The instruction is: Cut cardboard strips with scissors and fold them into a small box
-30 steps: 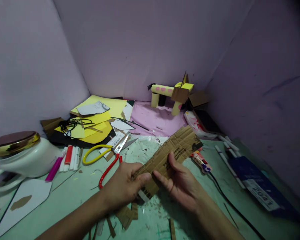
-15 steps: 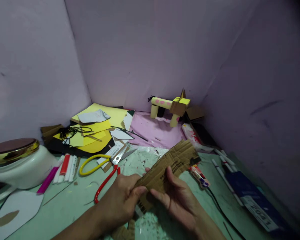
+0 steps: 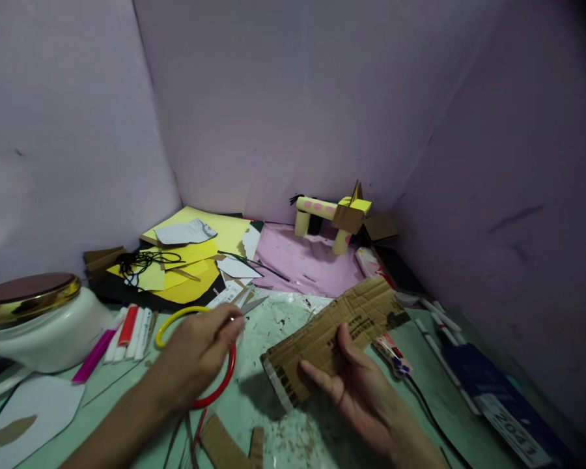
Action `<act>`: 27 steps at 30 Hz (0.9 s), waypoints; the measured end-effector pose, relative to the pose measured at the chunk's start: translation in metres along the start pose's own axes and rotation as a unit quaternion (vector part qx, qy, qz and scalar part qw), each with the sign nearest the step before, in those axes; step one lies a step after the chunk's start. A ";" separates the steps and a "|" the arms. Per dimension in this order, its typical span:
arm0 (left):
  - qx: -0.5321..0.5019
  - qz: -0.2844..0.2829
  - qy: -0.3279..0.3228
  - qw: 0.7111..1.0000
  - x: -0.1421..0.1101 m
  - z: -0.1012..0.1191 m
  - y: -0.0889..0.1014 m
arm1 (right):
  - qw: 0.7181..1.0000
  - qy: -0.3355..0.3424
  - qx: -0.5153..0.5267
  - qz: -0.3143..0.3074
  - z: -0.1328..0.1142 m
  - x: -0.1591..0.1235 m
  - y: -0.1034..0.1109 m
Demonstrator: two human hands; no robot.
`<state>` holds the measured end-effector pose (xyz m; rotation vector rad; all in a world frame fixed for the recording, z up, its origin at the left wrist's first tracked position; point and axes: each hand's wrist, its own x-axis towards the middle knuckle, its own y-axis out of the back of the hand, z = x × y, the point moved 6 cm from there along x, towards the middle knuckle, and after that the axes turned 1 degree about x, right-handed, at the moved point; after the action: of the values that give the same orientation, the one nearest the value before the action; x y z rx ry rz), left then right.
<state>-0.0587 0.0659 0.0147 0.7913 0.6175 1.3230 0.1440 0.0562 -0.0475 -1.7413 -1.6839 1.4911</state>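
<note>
My right hand (image 3: 361, 397) grips a bent piece of brown cardboard (image 3: 339, 326) with printing on it, thumb on the near face and the other fingers partly hidden. The cardboard is tilted above the table, its right end higher. My left hand (image 3: 195, 355) is at the scissors (image 3: 219, 391), its fingers closed around the pivot area. Their yellow and red handles show on either side of that hand, and a blade points to the upper right. Below lie cut cardboard scraps (image 3: 222, 443).
At the back stands a yellow paper animal (image 3: 317, 207) with pink spots. Yellow paper sheets (image 3: 195, 286) and black cord (image 3: 141, 264) lie to its left. Markers (image 3: 129, 329) and a white pot (image 3: 53, 332) are at left; a glue gun (image 3: 393, 355) with a cable lies at right.
My left hand has let go of the cardboard and moved left onto the scissors, whose red handle has shifted. The cardboard, in my right hand alone, has moved slightly right.
</note>
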 end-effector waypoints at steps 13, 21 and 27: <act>0.253 -0.010 0.149 0.956 0.010 -0.050 0.006 | 0.999 0.023 0.020 0.037 -0.009 0.002 0.008; 0.271 -0.091 0.110 0.952 -0.008 -0.031 -0.009 | 0.999 0.041 0.010 0.031 -0.014 0.003 0.008; 0.222 -0.030 0.080 0.971 -0.003 -0.031 0.001 | 0.998 0.067 0.006 0.012 -0.018 0.002 0.008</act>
<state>-0.0844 0.0682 -0.0032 1.0225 1.0823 1.2150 0.1630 0.0633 -0.0470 -1.8180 -1.5880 1.3584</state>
